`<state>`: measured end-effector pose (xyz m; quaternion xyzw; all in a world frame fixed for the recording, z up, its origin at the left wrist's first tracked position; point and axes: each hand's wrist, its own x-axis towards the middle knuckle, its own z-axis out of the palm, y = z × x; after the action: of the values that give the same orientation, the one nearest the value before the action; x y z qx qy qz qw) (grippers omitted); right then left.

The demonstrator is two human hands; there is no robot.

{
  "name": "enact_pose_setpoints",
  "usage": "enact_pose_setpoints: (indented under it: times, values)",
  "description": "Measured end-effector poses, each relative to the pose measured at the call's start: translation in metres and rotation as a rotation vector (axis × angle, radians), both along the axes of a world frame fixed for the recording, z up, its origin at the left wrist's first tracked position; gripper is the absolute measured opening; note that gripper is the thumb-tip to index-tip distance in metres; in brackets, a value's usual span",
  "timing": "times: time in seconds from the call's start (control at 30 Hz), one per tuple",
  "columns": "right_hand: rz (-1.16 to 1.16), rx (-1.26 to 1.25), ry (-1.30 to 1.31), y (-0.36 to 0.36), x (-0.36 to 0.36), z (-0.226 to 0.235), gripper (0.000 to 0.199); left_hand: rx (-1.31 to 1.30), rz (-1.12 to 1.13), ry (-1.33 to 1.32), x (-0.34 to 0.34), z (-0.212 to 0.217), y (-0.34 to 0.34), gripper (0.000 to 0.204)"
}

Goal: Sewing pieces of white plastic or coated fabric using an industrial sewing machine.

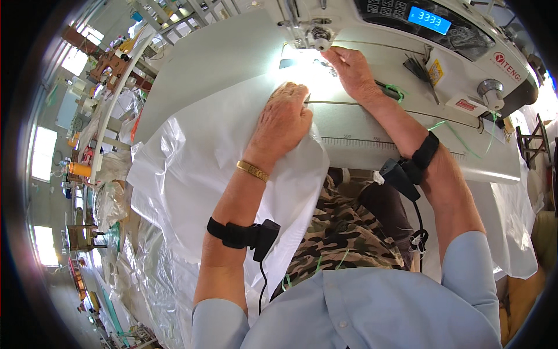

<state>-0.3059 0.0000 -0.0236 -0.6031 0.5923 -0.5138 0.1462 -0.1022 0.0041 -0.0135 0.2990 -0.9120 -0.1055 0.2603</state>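
A sheet of white woven plastic point(192, 192) lies over the left part of the sewing machine table and hangs down over my lap. My left hand point(282, 121) is closed on its edge, fingers curled, just left of the sewing spot. At the needle end of the sewing machine point(321, 39), my right hand point(351, 71) reaches in with thumb and fingertips together, close to the presser foot. Bright lamp glare washes out that spot, so whatever the right fingertips hold cannot be made out.
A ruler strip point(354, 143) runs along the table's front edge. To the right are dark thin strips point(422, 75), green threads point(456, 136) and a handwheel knob point(492, 93). A lit display point(429, 20) is on top. Crumpled plastic point(139, 279) covers the floor at left.
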Motion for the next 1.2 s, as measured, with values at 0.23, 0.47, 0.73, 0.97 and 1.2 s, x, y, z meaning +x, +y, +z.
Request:
enact_pose_setpoints:
  times: [0.23,0.47,0.73,0.97,1.2]
  values:
    - [0.021,0.064,-0.013,0.003,0.002,0.004,0.054,-0.015,0.035,-0.018,-0.011,0.002,-0.016,0.033]
    - [-0.008,-0.008,0.017,-0.004,0.002,-0.005,0.058,-0.002,0.058,-0.031,-0.013,-0.002,-0.022,0.031]
    - [-0.028,-0.238,0.239,0.081,0.024,0.004,0.029,0.084,0.006,-0.056,0.051,0.007,-0.006,0.056]
    - [0.140,0.321,-0.430,0.208,0.111,-0.059,0.018,-0.131,0.255,-0.170,0.131,-0.017,-0.024,0.063]
    - [0.262,0.699,-0.524,0.207,0.192,-0.113,0.036,-0.042,0.108,-0.204,0.146,-0.008,-0.070,0.061]
